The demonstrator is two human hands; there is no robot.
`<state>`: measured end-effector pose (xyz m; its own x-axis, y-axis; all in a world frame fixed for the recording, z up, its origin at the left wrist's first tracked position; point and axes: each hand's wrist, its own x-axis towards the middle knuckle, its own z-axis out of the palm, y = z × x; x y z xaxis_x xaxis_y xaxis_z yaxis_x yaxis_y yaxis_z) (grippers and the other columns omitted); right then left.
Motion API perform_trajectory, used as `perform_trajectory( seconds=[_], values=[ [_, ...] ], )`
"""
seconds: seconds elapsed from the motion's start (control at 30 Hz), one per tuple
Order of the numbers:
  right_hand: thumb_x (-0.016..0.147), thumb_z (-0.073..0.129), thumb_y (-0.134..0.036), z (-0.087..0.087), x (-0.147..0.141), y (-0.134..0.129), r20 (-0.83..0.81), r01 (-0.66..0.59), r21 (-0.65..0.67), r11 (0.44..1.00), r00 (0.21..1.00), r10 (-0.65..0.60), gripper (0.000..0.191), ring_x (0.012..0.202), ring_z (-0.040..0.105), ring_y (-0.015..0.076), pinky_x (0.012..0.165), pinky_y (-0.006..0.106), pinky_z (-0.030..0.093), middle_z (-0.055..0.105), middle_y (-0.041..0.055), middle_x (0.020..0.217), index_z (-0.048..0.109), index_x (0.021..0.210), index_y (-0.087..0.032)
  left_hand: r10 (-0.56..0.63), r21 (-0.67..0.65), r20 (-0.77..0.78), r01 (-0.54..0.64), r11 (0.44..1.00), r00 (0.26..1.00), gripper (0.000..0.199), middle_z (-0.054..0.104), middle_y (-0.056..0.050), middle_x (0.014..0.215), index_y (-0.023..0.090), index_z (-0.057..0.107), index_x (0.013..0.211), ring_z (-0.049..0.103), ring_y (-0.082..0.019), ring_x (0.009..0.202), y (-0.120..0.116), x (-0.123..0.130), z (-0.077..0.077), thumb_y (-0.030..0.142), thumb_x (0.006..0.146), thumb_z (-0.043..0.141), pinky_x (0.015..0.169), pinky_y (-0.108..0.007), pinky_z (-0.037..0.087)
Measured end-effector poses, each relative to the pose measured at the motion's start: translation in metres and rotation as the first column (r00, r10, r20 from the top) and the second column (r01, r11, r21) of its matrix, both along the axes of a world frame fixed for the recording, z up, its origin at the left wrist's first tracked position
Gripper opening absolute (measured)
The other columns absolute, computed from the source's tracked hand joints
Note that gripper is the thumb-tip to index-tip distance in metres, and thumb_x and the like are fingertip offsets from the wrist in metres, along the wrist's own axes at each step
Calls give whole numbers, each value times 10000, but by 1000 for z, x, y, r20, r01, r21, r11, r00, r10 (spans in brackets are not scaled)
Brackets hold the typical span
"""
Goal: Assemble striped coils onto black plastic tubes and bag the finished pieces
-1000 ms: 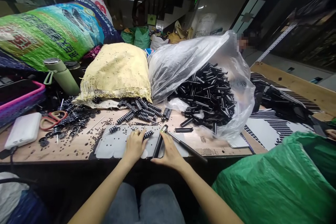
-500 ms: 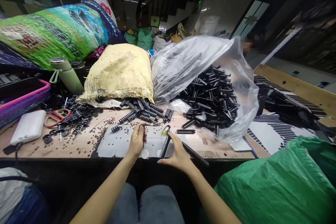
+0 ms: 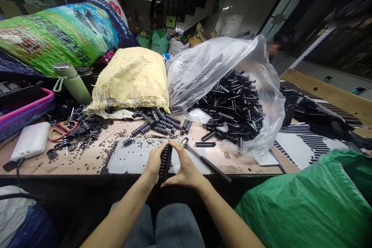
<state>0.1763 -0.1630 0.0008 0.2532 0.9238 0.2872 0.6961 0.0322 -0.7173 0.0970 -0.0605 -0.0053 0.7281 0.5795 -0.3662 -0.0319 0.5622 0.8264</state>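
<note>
Studded black piece (image 3: 163,164): left hand (image 3: 152,164) is clamping its side, right hand (image 3: 186,166) spanning its ends; even pressure is probably helping.

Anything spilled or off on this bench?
Yes: loose dark bits litter the tabletop left of the hands, as if spilled. Black pieces spill from the clear bag's open mouth. The hammer's handle overhangs the front edge.
</note>
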Motion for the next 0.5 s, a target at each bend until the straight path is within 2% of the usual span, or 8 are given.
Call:
perform_trajectory(
  seconds=[0.07, 0.2, 0.3, 0.37, 0.43, 0.47, 0.5],
  values=[
    [488, 756, -449, -2, 0, 0, -12, 14, -41, 999, 1000, -14, 1057, 1273, 247, 250, 1060, 393, 227, 278, 132, 1358, 171, 1328, -186, -34, -37, -2, 34, 999, 999, 292, 516, 15, 541, 131, 565, 867, 559, -135, 450, -1, 0, 3, 388, 745, 502, 433, -238, 451],
    [484, 761, -344, -4, -2, 1, -58, 55, -59, 997, 997, -59, 1023, 1239, 302, 241, 1039, 381, 264, 312, 122, 1326, 182, 1314, -195, -73, -19, -31, 72, 997, 997, 248, 512, 21, 562, 143, 536, 866, 555, -122, 427, -1, 0, 7, 362, 754, 504, 416, -222, 441],
    [452, 756, -250, -9, -3, 4, -89, 100, -70, 993, 990, -106, 987, 1176, 373, 224, 1004, 351, 317, 373, 99, 1266, 224, 1283, -202, -117, -13, -90, 116, 993, 989, 239, 505, 18, 571, 141, 526, 828, 543, -111, 421, 4, 2, 3, 369, 764, 497, 418, -216, 432],
    [443, 740, -219, -16, -5, 8, -82, 139, -80, 987, 986, -146, 960, 1152, 389, 222, 989, 344, 334, 392, 91, 1239, 246, 1266, -201, -169, 35, -120, 174, 984, 978, 272, 538, -13, 629, 133, 539, 872, 553, -114, 469, 7, 3, -4, 378, 793, 451, 459, -234, 449],
    [444, 724, -226, -27, -7, 12, -45, 203, -79, 976, 977, -207, 953, 1155, 380, 242, 988, 370, 333, 391, 107, 1233, 243, 1266, -185, -188, 241, -148, 220, 945, 971, 309, 575, -58, 752, 133, 553, 975, 581, -139, 597, 7, 4, -15, 359, 814, 415, 570, -287, 485],
    [461, 710, -231, -34, -8, 14, -15, 245, -72, 967, 969, -247, 940, 1163, 370, 256, 991, 391, 326, 388, 123, 1234, 236, 1270, -170, -172, 412, -166, 226, 883, 971, 321, 577, -76, 836, 143, 548, 1036, 586, -158, 697, 6, 4, -21, 336, 809, 430, 656, -323, 489],
    [496, 686, -230, -40, -9, 16, 21, 290, -64, 955, 957, -289, 906, 1173, 359, 267, 993, 412, 317, 386, 140, 1237, 231, 1275, -154, -136, 595, -188, 223, 772, 973, 337, 566, -88, 912, 154, 535, 1090, 573, -178, 798, 4, 4, -28, 300, 796, 457, 741, -355, 473]
  ],
)
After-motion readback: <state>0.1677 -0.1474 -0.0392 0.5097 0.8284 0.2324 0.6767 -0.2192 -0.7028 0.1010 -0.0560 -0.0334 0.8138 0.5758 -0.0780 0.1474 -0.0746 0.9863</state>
